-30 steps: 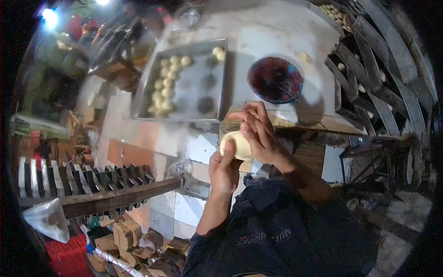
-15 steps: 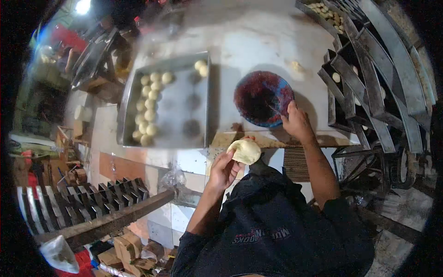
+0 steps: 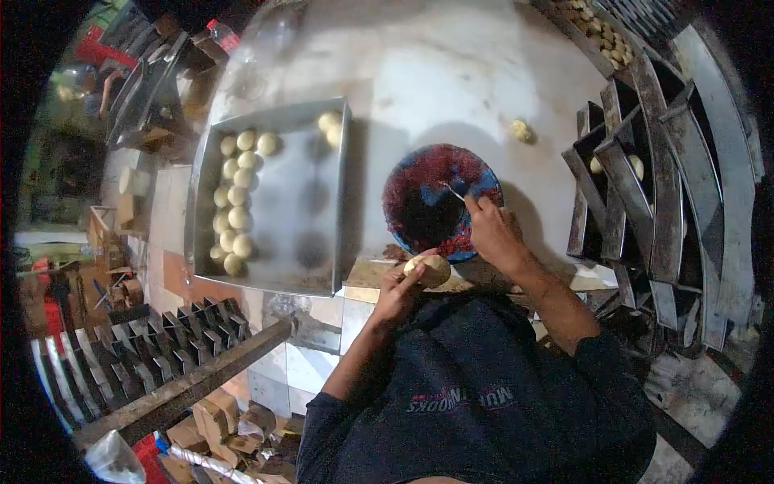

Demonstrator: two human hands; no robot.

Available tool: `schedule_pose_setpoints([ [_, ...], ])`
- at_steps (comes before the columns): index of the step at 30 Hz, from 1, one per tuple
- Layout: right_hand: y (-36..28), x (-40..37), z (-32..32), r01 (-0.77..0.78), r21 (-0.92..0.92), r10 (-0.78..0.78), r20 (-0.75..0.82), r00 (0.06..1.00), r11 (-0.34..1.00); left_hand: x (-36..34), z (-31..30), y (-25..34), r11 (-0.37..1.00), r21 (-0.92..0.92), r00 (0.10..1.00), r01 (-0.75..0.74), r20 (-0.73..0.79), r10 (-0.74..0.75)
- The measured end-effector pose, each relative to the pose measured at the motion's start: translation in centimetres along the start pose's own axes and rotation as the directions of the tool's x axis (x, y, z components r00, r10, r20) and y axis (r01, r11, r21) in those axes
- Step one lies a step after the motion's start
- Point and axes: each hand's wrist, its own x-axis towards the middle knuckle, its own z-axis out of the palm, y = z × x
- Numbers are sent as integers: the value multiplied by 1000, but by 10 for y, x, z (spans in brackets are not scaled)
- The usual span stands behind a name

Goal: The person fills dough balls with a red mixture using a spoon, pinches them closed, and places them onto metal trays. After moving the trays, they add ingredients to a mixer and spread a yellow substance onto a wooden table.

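A pale, flattened piece of dough is held in my left hand, just below the near edge of a blue bowl. Dark red, crumbly filling lines the bowl. My right hand is closed on a thin metal utensil, whose tip is over the filling. To the left, a metal tray carries several round dough balls along its left side and a few at its upper right corner.
Long metal tins are stacked at the right. A small dough scrap lies on the pale table. More dough pieces fill a container at the upper right. More tins stand at the lower left, beside a beam.
My right hand has moved from the bowl's right rim to above the filling, with the utensil now visible. My left hand and its dough are slightly lower, nearer the bowl.
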Motion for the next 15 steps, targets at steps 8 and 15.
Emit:
schedule_pose_setpoints([
  [8, 61, 26, 16, -309, 746, -81, 435, 897, 589, -7, -3, 29, 992, 78, 994, -102, 53, 98],
  [15, 32, -7, -3, 282, 752, -221, -185, 958, 595, 28, 21, 62, 940, -222, 943, -258, -268, 195],
])
